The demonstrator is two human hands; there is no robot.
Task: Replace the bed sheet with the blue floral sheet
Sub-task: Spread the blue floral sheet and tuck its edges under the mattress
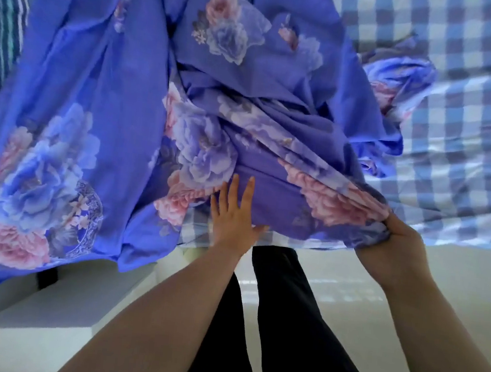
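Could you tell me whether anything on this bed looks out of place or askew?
Yes: the blue floral sheet lies bunched and crooked, leaving the checked sheet exposed on the right.

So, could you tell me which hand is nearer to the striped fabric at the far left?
Left. The left hand lies flat on the blue floral sheet, mid-frame; the right hand grips the sheet's edge farther from the striped fabric.

Hidden and cropped
We lose the right hand's (396, 241) fingertips under the floral sheet (97, 85), itself cropped at top; the checked sheet (472, 124) runs off right.
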